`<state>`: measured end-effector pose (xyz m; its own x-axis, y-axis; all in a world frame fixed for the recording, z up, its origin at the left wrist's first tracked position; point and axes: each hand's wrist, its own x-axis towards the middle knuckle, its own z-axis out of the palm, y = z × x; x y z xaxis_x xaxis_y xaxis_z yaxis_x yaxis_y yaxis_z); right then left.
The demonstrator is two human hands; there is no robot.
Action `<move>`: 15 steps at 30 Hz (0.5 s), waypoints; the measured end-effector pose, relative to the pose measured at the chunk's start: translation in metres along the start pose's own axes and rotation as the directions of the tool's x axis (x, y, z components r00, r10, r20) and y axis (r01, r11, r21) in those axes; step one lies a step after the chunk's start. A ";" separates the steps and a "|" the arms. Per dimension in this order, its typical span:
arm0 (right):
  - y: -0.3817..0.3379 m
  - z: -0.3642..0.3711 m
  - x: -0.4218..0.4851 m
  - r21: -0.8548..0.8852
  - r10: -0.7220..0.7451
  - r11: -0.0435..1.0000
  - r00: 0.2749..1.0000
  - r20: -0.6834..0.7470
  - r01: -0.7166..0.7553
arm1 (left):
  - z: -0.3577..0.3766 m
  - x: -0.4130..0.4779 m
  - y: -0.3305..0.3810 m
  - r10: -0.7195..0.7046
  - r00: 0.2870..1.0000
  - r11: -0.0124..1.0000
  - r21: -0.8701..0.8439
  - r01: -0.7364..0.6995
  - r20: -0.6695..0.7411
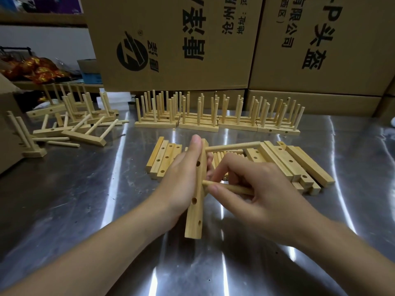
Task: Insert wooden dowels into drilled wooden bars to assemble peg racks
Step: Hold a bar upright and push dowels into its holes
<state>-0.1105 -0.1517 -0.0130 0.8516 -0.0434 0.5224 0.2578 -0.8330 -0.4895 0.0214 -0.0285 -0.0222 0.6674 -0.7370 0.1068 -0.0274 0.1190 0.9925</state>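
The left grip (183,174) is wrapped round the drilled bar (195,214), thumb along its far end, steadying it at a tilt so its right side is free to take pegs; whether its near end rests on the bench (85,210) I cannot tell; one dowel (233,146) sits in the far end, jutting right; the right grip (256,189) pinches a second dowel (237,189), tip meeting the bar partway down, apparently to press it home; spare bars (295,163) lie just beyond, handy; finished racks (198,122) stand behind, out of the way.

Shiny steel table (85,210), drilled bars (164,159), loose dowels (222,157), upright finished racks (218,118), toppled racks (70,122), cardboard boxes (171,39)
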 end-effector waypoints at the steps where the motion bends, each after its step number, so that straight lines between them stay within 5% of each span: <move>1: -0.001 0.000 0.000 -0.044 -0.028 0.999 1.000 0.013 0.029 | 0.001 0.000 0.000 -0.003 1.000 1.000 0.013 0.003 -0.008; 5: -0.001 -0.001 0.001 -0.143 -0.090 0.985 0.996 0.019 0.092 | 0.002 -0.002 -0.001 0.009 0.999 1.000 0.017 -0.008 -0.050; 11: -0.001 0.001 0.002 -0.056 -0.069 0.996 0.997 0.016 0.070 | 0.003 -0.008 0.001 0.076 0.995 0.991 0.116 -0.068 -0.065; 15: 0.003 0.001 0.002 0.349 0.156 0.915 0.975 0.159 -0.203 | 0.005 -0.008 0.002 0.123 0.991 0.987 0.113 -0.116 -0.056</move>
<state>-0.1076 -0.1537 -0.0137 0.9429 -0.0843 0.3222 0.2224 -0.5607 -0.7976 0.0128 -0.0257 -0.0208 0.6996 -0.6782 0.2249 -0.1890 0.1279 0.9736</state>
